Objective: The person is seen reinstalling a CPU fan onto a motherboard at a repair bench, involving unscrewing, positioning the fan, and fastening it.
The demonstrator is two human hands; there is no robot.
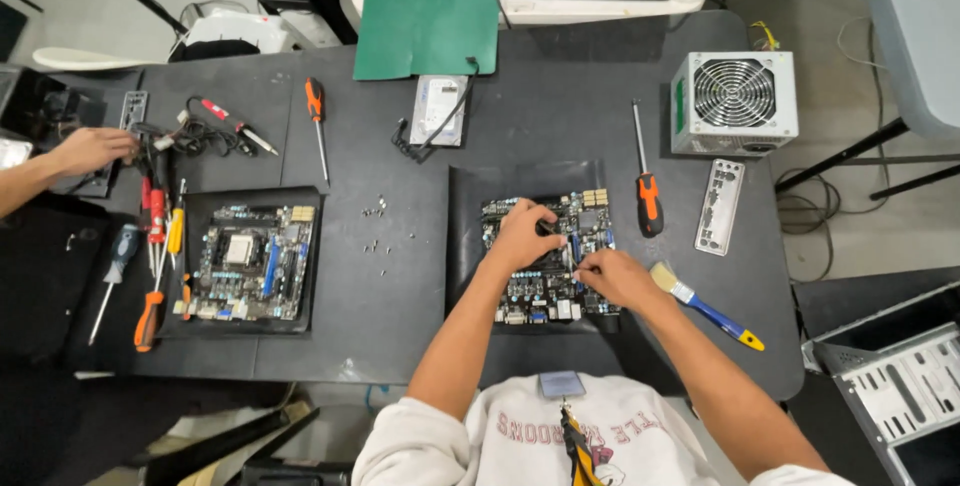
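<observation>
A computer motherboard (590, 214) lies on a black mat (470, 206) in front of me. My left hand (520, 236) rests on the middle of the board with its fingers curled over a dark part there. My right hand (612, 278) sits on the board's lower right area, fingers pinched at a small component; what it pinches is too small to tell. An orange-handled screwdriver (648, 196) lies just right of the board. A brush with a blue and yellow handle (700, 301) lies beside my right forearm.
A second motherboard (250, 261) sits at left, with several screwdrivers (155, 236) beside it. Loose screws (375, 236) lie between the boards. A power supply (735, 101), metal plate (720, 206), hard drive (440, 111) and green mat (430, 16) are farther back. Another person's hand (90, 151) reaches in at far left.
</observation>
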